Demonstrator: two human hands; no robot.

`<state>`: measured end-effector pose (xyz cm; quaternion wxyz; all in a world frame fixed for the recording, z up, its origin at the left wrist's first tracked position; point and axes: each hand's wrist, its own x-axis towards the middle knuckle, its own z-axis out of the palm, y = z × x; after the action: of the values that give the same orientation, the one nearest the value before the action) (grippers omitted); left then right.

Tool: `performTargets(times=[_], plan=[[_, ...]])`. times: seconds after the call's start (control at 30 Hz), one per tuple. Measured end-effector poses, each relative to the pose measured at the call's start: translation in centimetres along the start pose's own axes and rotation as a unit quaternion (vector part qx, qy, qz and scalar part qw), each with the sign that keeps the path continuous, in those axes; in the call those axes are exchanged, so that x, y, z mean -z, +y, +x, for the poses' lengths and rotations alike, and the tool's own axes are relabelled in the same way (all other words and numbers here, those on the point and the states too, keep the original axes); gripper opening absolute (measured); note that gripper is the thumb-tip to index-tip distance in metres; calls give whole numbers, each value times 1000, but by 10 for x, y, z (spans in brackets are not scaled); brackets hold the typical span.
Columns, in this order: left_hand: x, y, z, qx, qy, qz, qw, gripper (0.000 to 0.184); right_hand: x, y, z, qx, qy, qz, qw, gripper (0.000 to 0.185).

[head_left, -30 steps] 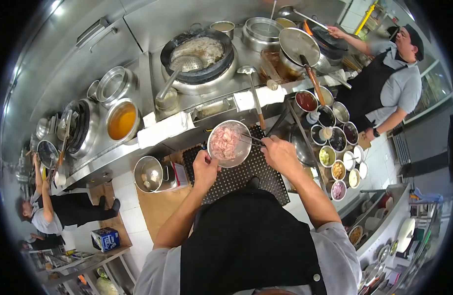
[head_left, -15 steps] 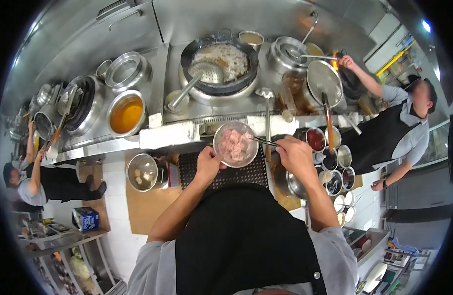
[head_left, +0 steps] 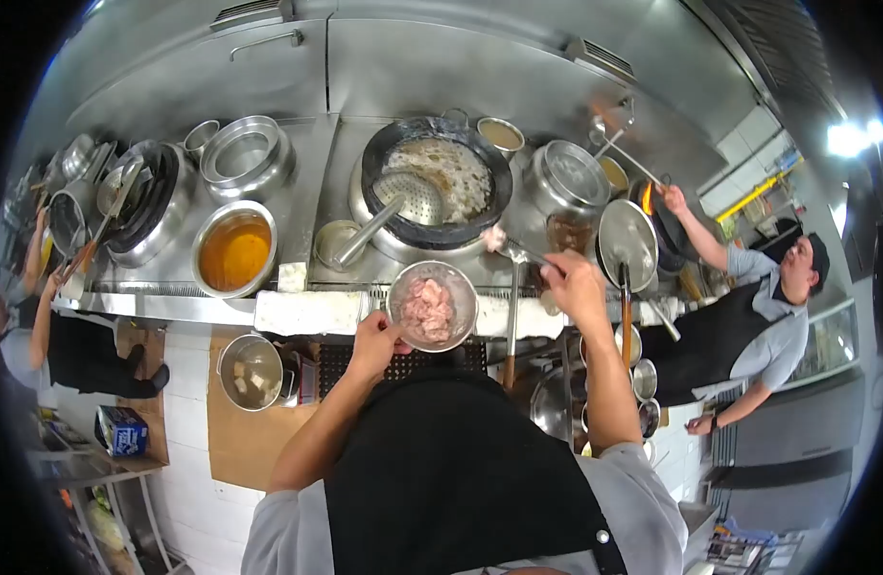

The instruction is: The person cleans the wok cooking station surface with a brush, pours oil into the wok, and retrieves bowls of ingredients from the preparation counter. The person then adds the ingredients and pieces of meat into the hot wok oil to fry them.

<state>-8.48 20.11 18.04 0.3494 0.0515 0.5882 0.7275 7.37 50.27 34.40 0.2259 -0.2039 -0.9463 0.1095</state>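
My left hand [head_left: 376, 347] grips the rim of a metal bowl [head_left: 466, 321] that holds pieces of raw pink meat [head_left: 427, 310]. Closed around a pair of tongs [head_left: 523, 254], my right hand [head_left: 576, 285] is up to the right of the bowl. A small piece of meat [head_left: 494, 238] sits at the tips of the tongs, near the lower right rim of the wok [head_left: 504, 187]. Bubbling liquid [head_left: 451, 168] fills the wok, and a perforated ladle [head_left: 410, 198] rests in it.
A bowl of orange liquid [head_left: 235, 251] stands left of the wok. White cloths [head_left: 312, 312] lie along the counter edge. One co-worker [head_left: 748, 316] at the right holds a long ladle; another person [head_left: 68, 350] works at the left. A strainer [head_left: 627, 240] rests right of my hand.
My right hand has moved up and forward with the tongs, lifting a piece of meat out of the bowl toward the wok. The view has shifted.
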Motion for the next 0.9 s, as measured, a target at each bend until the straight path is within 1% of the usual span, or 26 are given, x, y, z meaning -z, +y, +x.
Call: performTargets(times=[0.07, 0.13, 0.17, 0.23, 0.27, 0.33, 0.37, 0.43, 0.5, 0.53, 0.6, 0.63, 0.67, 0.7, 0.73, 0.77, 0.83, 0.87, 0.9], plan=[[6, 5, 6, 7, 21, -4, 1000, 16, -31, 31, 48, 11, 8, -1, 1000, 21], [5, 7, 14, 8, 53, -12, 998, 13, -77, 60, 94, -11, 10, -57, 998, 20], [4, 7, 18, 5, 64, -11, 998, 13, -104, 75, 116, -24, -42, -66, 997, 21], [3, 6, 25, 18, 97, -42, 994, 15, -162, 106, 152, -13, -114, -111, 987, 21], [3, 8, 28, 23, 104, -32, 994, 13, -172, 109, 169, -11, -120, -106, 987, 21], [3, 3, 34, 23, 122, -40, 991, 12, -191, 111, 200, -67, -179, -94, 977, 27], [2, 4, 37, 21, 133, -48, 990, 11, -191, 111, 214, -63, -186, -91, 976, 27], [-2, 10, 40, 23, 156, -59, 986, 11, -179, 110, 230, -40, -94, -79, 992, 26], [-6, 17, 41, 29, 178, -68, 981, 10, -149, 88, 231, -27, -56, -70, 996, 29], [-5, 21, 43, 14, 172, -60, 983, 10, -132, 73, 225, -27, -66, -67, 995, 29], [-1, 29, 44, -9, 158, -34, 987, 11, -97, 40, 197, 16, -74, 48, 996, 29], [-1, 35, 45, -8, 160, -31, 987, 11, -81, 21, 178, 35, -128, 87, 987, 30], [-3, 41, 45, -30, 150, 2, 988, 12, -71, 4, 156, 52, -177, 125, 975, 30], [-4, 46, 45, -54, 136, 34, 989, 14, -72, -1, 136, 115, -215, 93, 965, 29], [0, 43, 47, -68, 119, 63, 989, 16, -67, -18, 118, 122, -216, 65, 967, 27], [0, 43, 48, -72, 106, 65, 990, 16, -61, -36, 105, 128, -217, 34, 967, 25], [-3, 44, 48, -178, 63, 117, 975, 16, -68, -47, 86, 124, -192, 8, 973, 23], [-4, 44, 49, -216, 51, 150, 964, 15, -71, -46, 78, 128, -175, -12, 976, 21], [-6, 46, 48, -220, 42, 148, 963, 15, -71, -45, 71, 124, -168, -17, 978, 21]])
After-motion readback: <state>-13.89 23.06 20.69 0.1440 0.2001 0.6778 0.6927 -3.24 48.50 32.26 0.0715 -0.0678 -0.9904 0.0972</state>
